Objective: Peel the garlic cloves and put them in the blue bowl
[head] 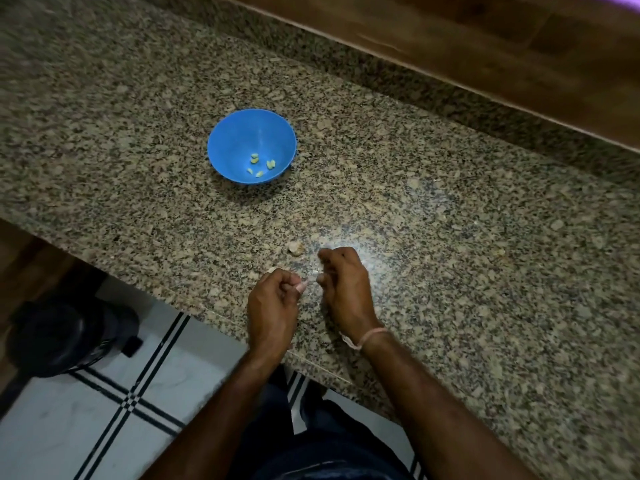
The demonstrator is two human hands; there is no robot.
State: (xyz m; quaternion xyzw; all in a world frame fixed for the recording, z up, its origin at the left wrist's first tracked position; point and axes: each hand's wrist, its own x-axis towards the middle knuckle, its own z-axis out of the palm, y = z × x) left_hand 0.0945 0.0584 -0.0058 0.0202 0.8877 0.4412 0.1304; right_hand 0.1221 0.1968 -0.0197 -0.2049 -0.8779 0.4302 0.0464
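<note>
A blue bowl point(228, 140) stands on the granite counter point(450, 254) and holds several peeled, pale yellow garlic cloves point(259, 164). Near the counter's front edge my left hand point(272, 306) pinches a pinkish garlic clove point(300, 287) between curled fingers. My right hand point(346, 289) is close beside it, fingers curled, its fingertips at a bit of white skin point(316, 274) next to the clove. A small pale clump of garlic point(295, 247) lies on the counter just beyond both hands.
A wooden ledge point(485, 46) runs along the back of the counter. Below the counter's front edge there is white tiled floor with black lines point(114, 410) and a dark round object point(62, 334) at the left.
</note>
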